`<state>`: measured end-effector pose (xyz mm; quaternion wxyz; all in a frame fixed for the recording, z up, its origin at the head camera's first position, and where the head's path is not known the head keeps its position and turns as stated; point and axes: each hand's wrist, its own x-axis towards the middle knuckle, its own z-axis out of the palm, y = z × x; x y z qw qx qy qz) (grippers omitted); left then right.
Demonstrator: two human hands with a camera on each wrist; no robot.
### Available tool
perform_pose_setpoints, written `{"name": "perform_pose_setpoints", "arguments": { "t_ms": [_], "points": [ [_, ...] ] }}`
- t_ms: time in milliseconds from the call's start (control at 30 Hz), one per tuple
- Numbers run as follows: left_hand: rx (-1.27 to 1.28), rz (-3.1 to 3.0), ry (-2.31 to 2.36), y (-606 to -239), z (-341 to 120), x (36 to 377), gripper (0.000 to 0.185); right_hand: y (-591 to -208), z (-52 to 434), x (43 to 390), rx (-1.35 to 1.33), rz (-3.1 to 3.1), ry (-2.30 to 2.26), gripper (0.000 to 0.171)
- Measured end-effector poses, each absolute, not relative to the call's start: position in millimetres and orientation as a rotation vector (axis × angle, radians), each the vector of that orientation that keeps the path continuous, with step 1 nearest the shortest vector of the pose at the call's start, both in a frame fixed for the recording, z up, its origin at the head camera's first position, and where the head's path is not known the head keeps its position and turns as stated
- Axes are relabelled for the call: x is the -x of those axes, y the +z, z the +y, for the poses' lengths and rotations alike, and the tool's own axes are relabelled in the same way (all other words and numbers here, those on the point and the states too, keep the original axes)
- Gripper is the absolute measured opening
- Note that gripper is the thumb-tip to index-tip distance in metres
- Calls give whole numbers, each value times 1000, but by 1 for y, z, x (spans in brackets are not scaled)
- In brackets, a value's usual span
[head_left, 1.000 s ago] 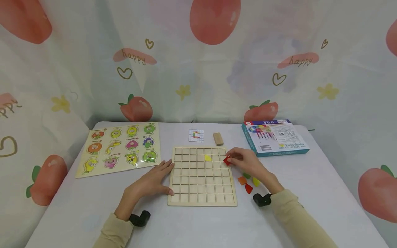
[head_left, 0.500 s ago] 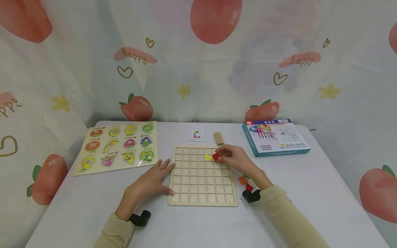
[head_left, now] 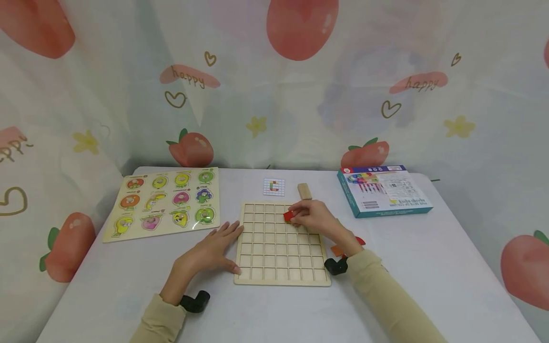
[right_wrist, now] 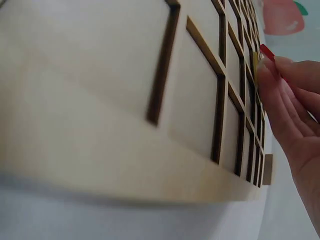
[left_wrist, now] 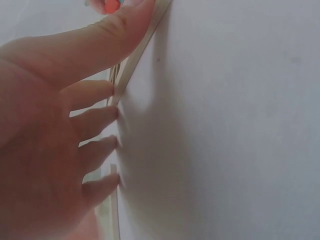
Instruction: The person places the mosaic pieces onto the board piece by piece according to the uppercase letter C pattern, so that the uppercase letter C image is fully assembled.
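Near the far edge of the wooden grid board (head_left: 276,260), my right hand (head_left: 315,216) pinches a small red tile (head_left: 288,216) between thumb and fingers. In the right wrist view the red tile (right_wrist: 267,52) is held above the grid, and a yellow tile (right_wrist: 256,67) shows just beside the fingertip. From the head view that yellow tile is hidden behind the red tile and hand. My left hand (head_left: 210,252) lies spread along the board's left side, thumb at the near corner and fingertips at the edge; the left wrist view shows its fingers (left_wrist: 97,120) extended.
Right of the board lie an orange tile (head_left: 336,250) and red pieces (head_left: 360,241), partly covered by my right arm. Behind it are a small pattern card (head_left: 274,187) and a wooden block (head_left: 304,191). A fruit puzzle board (head_left: 165,202) stands left, a teal box (head_left: 385,191) right.
My right hand has carried the red tile leftward from the board's right edge, across to the yellow tile, which it now covers. The left hand has stayed in place.
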<state>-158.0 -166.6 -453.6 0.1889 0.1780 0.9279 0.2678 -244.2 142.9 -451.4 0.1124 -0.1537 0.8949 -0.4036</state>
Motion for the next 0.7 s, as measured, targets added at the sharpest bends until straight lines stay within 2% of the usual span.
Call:
{"name": "perform_pose_setpoints", "arguments": {
  "t_ms": [700],
  "points": [
    [-450, 2591, 785, -453, -164, 156, 110, -458, 121, 253, 568, 2730, -990, 26]
  ]
}}
